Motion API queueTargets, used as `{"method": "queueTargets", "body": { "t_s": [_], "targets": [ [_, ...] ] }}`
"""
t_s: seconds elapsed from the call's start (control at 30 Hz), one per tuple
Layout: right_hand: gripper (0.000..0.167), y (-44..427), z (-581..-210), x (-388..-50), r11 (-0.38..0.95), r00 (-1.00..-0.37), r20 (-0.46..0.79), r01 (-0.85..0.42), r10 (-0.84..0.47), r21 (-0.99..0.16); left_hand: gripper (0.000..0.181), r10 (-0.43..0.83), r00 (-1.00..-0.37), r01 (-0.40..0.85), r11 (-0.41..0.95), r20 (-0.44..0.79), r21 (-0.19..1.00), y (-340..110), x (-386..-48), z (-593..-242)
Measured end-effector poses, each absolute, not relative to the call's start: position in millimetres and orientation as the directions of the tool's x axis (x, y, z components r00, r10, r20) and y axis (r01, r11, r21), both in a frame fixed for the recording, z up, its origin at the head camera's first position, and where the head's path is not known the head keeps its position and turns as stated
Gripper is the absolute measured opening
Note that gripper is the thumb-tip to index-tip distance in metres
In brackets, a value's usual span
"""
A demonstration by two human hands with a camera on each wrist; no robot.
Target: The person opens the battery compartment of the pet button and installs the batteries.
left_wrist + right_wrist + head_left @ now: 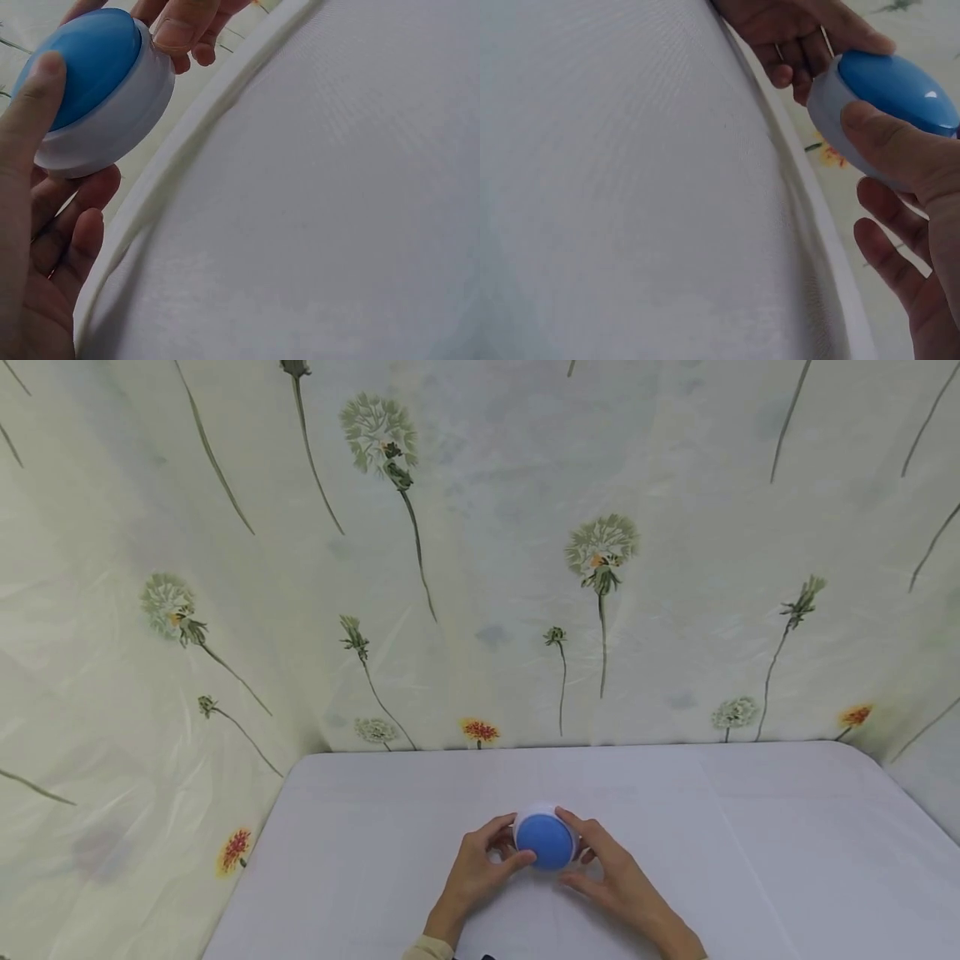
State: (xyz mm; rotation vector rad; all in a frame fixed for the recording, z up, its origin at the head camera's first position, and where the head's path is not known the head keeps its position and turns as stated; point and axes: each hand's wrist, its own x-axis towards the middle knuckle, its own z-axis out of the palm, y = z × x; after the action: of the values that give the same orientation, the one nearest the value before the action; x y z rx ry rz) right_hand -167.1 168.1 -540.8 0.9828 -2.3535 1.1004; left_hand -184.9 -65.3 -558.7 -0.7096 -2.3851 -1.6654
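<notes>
A round white object with a domed blue top [546, 842] is held up between both hands near the table's front; its exact kind I cannot tell. The left hand [477, 867] grips its left side, thumb on the blue dome [101, 60] and fingers under the white base. On the other side, the right hand [617, 877] holds the rim. In the right wrist view its thumb presses the white side wall [829, 112], while its lower fingers are loosely bent below. The underside of the object is hidden.
A white cloth covers the table [375, 810], whose rounded far edge meets a hanging curtain [495, 560] printed with dandelions and orange flowers. More of this curtain hangs at the left and right sides.
</notes>
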Motion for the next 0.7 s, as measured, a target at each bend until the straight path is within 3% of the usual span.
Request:
{"method": "queueTargets", "body": {
  "t_s": [0.4, 0.7],
  "targets": [
    [0.086, 166.7, -545.0, -168.2, 0.480, -0.746, 0.528, -0.666, -0.405, -0.572, 0.058, 0.334, -0.883, 0.426, 0.274, 0.330, 0.862, -64.2, -184.2, -556.0],
    [0.087, 164.7, -547.0, -166.3, 0.455, -0.804, 0.479, -0.595, -0.352, -0.663, 0.088, 0.408, -0.815, 0.550, 0.320, 0.412, 0.771, -64.4, -188.1, -562.2]
  ]
}}
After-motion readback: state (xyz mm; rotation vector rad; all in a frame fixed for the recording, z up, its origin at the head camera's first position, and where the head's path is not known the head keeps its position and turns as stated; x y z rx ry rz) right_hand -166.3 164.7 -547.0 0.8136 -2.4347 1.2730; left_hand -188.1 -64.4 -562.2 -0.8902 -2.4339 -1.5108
